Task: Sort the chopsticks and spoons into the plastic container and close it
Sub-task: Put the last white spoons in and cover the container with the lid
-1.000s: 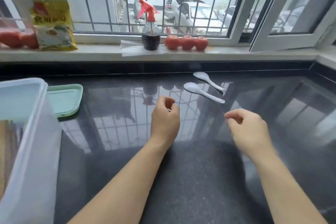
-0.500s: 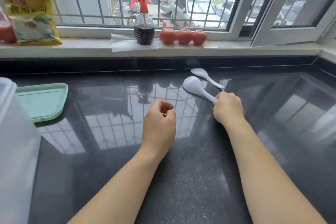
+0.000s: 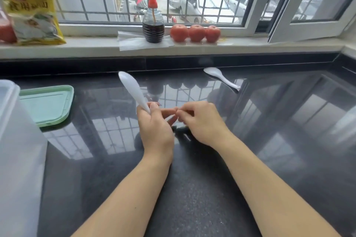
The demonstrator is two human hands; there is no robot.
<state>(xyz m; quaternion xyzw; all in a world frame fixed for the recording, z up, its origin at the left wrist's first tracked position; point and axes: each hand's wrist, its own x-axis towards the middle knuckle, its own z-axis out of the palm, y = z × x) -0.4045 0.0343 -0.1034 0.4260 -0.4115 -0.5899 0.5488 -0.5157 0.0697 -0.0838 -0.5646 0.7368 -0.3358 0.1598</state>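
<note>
My left hand (image 3: 155, 129) grips the handle of a white plastic spoon (image 3: 131, 89), whose bowl points up and to the left above the black counter. My right hand (image 3: 200, 121) sits right beside it with curled fingers, fingertips touching the left hand's fingers and holding nothing I can see. A second white spoon (image 3: 219, 77) lies on the counter near the back wall, to the right. The translucent plastic container (image 3: 17, 150) stands at the left edge; its inside is hidden. Its mint-green lid (image 3: 46, 105) lies flat beside it.
The windowsill behind holds a spray bottle (image 3: 153, 23) with dark liquid, three tomatoes (image 3: 195, 33) and a yellow food packet (image 3: 32, 11). The glossy black counter (image 3: 269, 140) stretches to the right.
My right hand picked up the nearer spoon and passed it left; my left hand now holds it. The view has shifted closer and to the left.
</note>
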